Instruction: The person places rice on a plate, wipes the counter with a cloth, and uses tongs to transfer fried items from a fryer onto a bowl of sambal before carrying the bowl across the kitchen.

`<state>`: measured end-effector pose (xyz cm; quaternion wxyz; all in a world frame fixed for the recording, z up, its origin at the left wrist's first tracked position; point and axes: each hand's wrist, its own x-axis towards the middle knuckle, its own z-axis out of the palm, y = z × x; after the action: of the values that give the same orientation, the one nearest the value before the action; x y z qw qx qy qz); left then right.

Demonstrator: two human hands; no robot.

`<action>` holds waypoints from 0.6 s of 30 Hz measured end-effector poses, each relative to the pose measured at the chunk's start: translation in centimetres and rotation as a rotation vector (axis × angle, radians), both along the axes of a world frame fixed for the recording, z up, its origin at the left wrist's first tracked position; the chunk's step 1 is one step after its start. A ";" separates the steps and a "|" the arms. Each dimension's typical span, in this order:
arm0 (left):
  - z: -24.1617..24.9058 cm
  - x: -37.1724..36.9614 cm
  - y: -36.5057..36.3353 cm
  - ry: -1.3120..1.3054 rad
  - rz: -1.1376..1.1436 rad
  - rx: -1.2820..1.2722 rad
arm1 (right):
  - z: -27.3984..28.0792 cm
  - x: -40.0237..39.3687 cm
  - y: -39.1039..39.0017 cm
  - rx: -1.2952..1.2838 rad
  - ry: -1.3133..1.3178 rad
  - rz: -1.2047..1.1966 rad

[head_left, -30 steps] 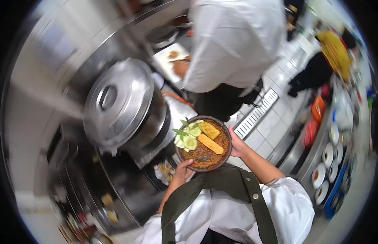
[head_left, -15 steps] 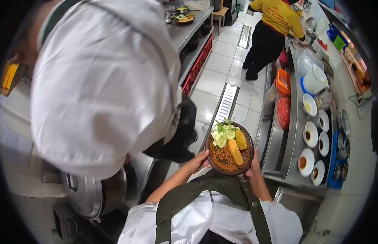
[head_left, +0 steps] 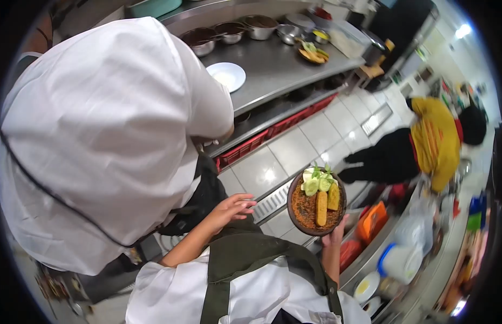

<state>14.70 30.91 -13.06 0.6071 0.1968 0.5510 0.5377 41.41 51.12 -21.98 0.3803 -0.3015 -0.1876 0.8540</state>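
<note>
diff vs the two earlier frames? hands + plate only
The left hand let go of the plate and now hangs open beside a co-worker's white jacket. Both hands held the plate before; now only the right hand carries it, from underneath. The view swung from the big lidded pot toward the aisle and steel counter. Unchanged: the food sits on the plate as before.

White short-sleeved chef jacket – dark olive apron straps over both shoulders

No legible text anywhere — the view is perhaps too blurred.
</note>
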 end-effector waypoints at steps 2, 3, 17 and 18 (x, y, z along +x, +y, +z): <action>0.3 -0.3 3.6 -0.016 0.153 0.016 | -0.7 -3.3 5.2 0.004 -0.017 0.022; -0.1 -0.7 5.5 -0.032 0.200 0.059 | -1.1 -5.1 7.6 -0.012 -0.005 0.083; -10.3 -20.4 26.4 0.142 1.216 -0.079 | -4.3 -31.0 33.0 -0.113 -0.126 0.574; -12.5 -22.7 26.9 0.232 1.289 -0.118 | -3.9 -33.1 34.5 -0.096 -0.112 0.593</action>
<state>-8.00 57.80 -25.58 0.1096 -0.1497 0.6492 0.7377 8.30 85.66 -25.92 0.0890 -0.2979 -0.2477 0.9176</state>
